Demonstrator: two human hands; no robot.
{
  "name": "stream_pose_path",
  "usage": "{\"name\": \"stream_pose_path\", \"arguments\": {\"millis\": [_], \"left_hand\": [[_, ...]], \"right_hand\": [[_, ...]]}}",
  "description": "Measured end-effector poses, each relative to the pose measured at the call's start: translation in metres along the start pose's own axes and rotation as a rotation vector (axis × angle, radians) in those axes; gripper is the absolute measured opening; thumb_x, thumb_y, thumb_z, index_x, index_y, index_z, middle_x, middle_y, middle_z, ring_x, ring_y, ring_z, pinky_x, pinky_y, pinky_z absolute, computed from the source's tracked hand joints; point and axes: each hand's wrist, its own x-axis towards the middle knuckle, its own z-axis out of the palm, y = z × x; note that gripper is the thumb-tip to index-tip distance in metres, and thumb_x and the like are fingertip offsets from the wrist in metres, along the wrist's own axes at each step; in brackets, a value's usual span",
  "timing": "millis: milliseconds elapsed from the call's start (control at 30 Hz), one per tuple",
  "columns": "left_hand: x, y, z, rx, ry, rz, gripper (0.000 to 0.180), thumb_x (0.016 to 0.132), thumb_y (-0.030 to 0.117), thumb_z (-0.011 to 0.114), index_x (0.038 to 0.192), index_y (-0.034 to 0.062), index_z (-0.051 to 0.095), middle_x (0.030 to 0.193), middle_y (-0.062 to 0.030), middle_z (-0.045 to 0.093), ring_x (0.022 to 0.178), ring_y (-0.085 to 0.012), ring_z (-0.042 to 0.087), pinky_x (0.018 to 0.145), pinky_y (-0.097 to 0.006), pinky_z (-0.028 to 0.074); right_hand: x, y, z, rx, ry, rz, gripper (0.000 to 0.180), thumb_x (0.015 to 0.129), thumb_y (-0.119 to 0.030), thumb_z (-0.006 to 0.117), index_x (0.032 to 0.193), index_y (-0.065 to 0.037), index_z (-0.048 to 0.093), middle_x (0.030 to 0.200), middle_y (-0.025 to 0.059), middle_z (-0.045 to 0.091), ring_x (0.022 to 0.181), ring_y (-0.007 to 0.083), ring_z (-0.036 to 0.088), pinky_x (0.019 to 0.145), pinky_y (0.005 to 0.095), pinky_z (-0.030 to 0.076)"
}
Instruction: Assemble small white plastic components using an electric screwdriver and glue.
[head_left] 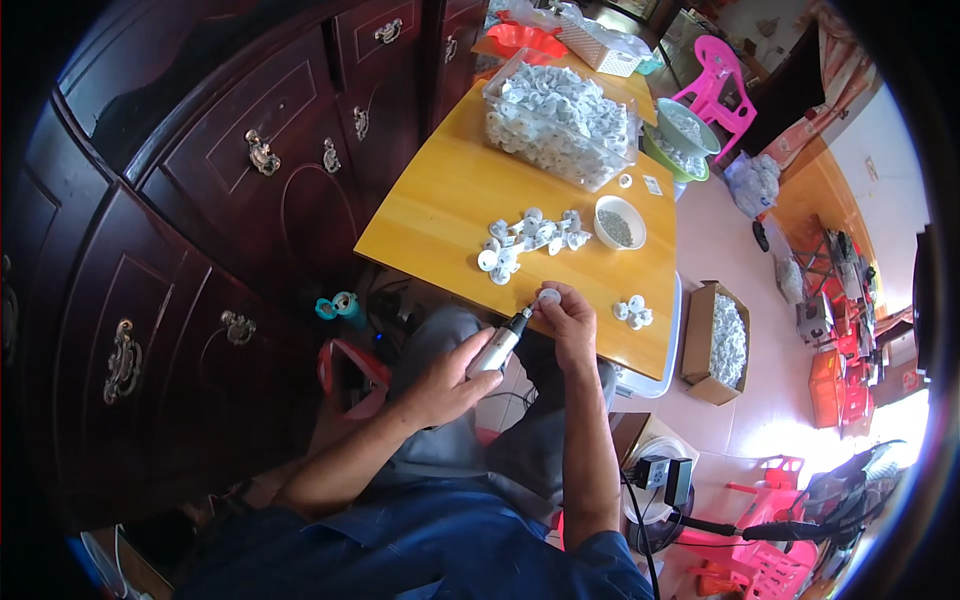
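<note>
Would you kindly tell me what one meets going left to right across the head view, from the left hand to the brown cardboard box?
Bare left hand, silver-and-black cylindrical tool, bare right hand, round white bowl, open brown rectangular cardboard box.

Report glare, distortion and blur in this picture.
In the head view, glare washes out part of the floor toward the right; in that view, the dark cabinet bows near the left rim and the corners go black; left hand and right hand look fairly sharp there.

left fingers (474,346): silver tool (496,352) | right fingers (570,300): white piece (548,296)
</note>
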Motion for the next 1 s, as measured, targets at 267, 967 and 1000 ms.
{"name": "stream_pose_path", "arguments": {"millis": [267,967,1000], "left_hand": [[-0.0007,0.0005,0.0001,0.03,-0.004,-0.023,0.059,0.092,0.019,0.063,0.142,-0.0016,0.039,0.086,-0.0081,0.063,0.068,-0.0125,0.059,0.063,-0.029,0.049],[0.0008,-0.0021,0.0002,0.032,-0.006,-0.065,0.058,0.092,0.02,0.064,0.141,-0.0018,0.041,0.086,-0.0124,0.067,0.066,-0.0172,0.063,0.065,-0.033,0.051],[0.0008,-0.0021,0.0001,0.027,-0.011,-0.08,0.058,0.092,0.019,0.063,0.141,-0.0018,0.041,0.085,-0.0118,0.067,0.064,-0.0167,0.062,0.064,-0.033,0.051]], "right_hand": [[-0.0041,0.0056,0.0025,-0.074,0.001,-0.015,0.022,0.092,-0.006,0.064,0.113,0.0,0.063,0.095,0.0045,0.068,0.085,0.011,0.065,0.076,0.0234,0.053],[-0.0035,0.0105,0.0,-0.075,-0.009,-0.066,0.022,0.089,-0.005,0.068,0.111,0.0,0.065,0.099,0.0041,0.069,0.086,0.0115,0.066,0.078,0.0258,0.055],[-0.0036,0.0101,0.0007,-0.075,-0.009,-0.066,0.022,0.089,-0.005,0.068,0.111,0.0,0.065,0.099,0.0041,0.069,0.086,0.0115,0.066,0.078,0.0258,0.055]]}}
